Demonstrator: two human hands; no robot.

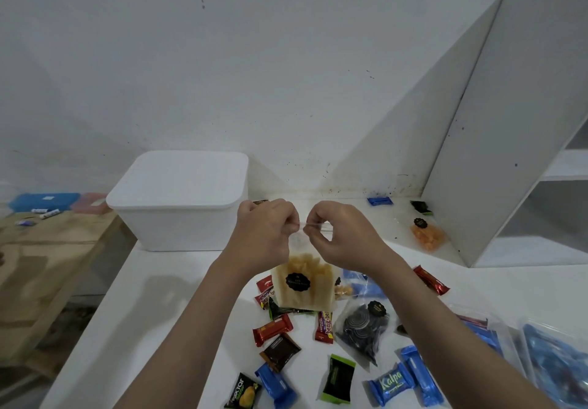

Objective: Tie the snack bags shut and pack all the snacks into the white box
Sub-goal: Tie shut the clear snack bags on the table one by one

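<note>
Wrapped snacks [276, 327] lie scattered on the white table [152, 307] beneath a clear bag of pale sticks [304, 284], held aloft, its top pinched by the left hand [265, 233] and right hand [342, 237]. Keeping the neck taut should help tying. Behind, the white box [181, 200] sits lidded.

Both bare forearms reach forward from the lower edge of the view and converge toward the middle, raised above the bench. The left hand [265, 233] is curled into a loose fist, knuckles up, thumb and forefinger pressed together in a pinch at its inner side. The right hand [342, 233] mirrors it, fingers bent, its fingertips [310, 225] pinching just beside the left hand's, the two hands nearly touching.
</note>
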